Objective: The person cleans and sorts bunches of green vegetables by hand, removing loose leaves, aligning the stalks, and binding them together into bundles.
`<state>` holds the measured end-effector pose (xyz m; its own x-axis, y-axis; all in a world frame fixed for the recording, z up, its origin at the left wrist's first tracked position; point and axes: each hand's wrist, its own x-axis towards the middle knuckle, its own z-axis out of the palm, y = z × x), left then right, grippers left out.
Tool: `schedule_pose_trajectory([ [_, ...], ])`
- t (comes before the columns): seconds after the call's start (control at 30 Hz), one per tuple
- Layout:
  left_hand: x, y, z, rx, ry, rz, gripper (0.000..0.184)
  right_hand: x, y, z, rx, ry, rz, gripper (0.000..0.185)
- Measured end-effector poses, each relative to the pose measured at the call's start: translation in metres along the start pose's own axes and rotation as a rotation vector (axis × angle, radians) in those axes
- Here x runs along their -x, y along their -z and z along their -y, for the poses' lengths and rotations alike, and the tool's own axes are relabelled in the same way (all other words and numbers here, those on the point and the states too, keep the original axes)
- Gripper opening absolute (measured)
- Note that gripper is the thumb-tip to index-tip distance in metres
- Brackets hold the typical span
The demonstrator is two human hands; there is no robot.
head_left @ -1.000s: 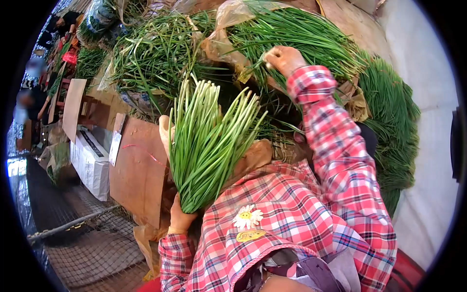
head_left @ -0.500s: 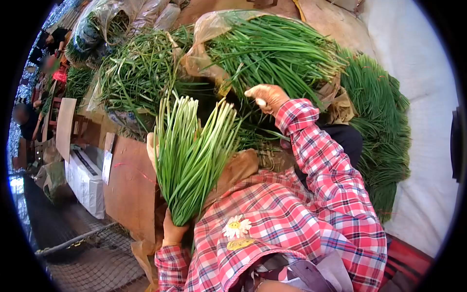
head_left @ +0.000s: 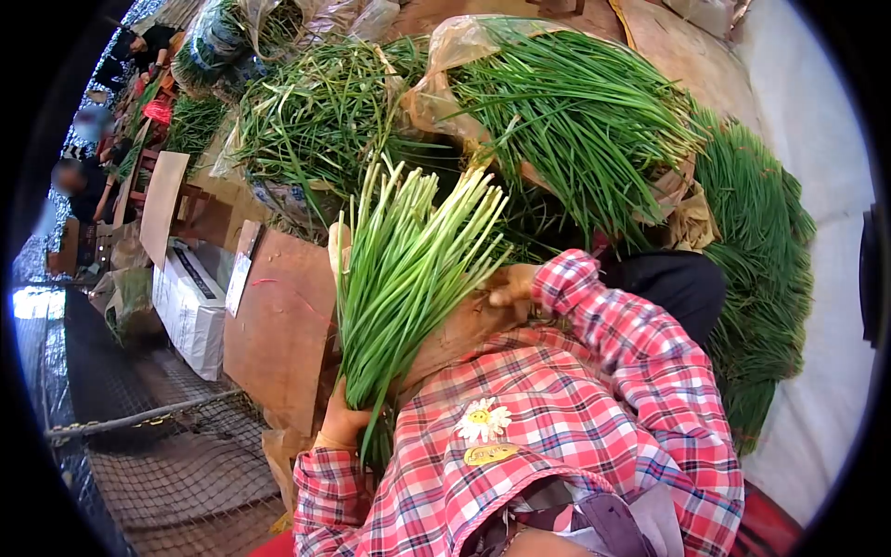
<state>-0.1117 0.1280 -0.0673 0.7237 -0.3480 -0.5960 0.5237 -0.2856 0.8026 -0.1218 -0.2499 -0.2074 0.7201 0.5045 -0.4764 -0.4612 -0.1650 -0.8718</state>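
Observation:
A thick bunch of green chives (head_left: pixel 394 278) stands slanted in front of me, its pale cut ends pointing up and away. My left hand (head_left: pixel 343 420) is closed around its lower, leafy end. Just right of the bunch, over a brown cloth (head_left: pixel 469 327) on my lap, is my right hand (head_left: pixel 512 285). Its fingers are curled together, and whether anything is between them is hidden. Beyond my hands lies a large heap of chives (head_left: pixel 575 121) partly wrapped in clear plastic (head_left: pixel 436 88). Left of it is a messier pile of loose green stalks (head_left: pixel 311 130).
Neatly laid chives (head_left: pixel 756 278) line the right side beside a white sheet (head_left: pixel 817 306). To the left stand a brown board (head_left: pixel 278 320), a white box (head_left: pixel 188 302) and dark netting (head_left: pixel 195 473). Other people (head_left: pixel 88 190) sit at the far left.
My right hand has come down and toward me, from near the big heap to beside the bunch. The bunch stays in my left hand. The whole view has shifted slightly.

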Motion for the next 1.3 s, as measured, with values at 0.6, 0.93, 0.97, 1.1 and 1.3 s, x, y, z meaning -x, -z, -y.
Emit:
schedule_pose_trajectory([
  [0.6, 0.025, 0.000, -0.068, -1.381, -0.304, -0.079, 0.069, -0.056, 0.010, 0.015, -1.221, 0.252, -0.712, 0.027],
  [0.93, 0.019, 0.010, -0.067, -1.379, -0.185, -0.083, 0.072, -0.015, 0.061, 0.049, 0.564, 0.300, -0.519, 0.051],
  [0.97, 0.018, 0.011, -0.067, -1.404, -0.172, -0.061, 0.072, -0.018, 0.057, 0.064, 0.382, 0.236, -0.371, 0.053],
  [1.1, 0.022, 0.012, -0.074, -1.412, -0.225, -0.036, 0.071, -0.039, 0.041, 0.085, 0.047, 0.078, -0.208, 0.036],
  [1.3, 0.018, 0.016, -0.078, -1.374, -0.199, -0.014, 0.075, -0.031, 0.040, 0.100, -0.090, 0.045, -0.423, 0.021],
])
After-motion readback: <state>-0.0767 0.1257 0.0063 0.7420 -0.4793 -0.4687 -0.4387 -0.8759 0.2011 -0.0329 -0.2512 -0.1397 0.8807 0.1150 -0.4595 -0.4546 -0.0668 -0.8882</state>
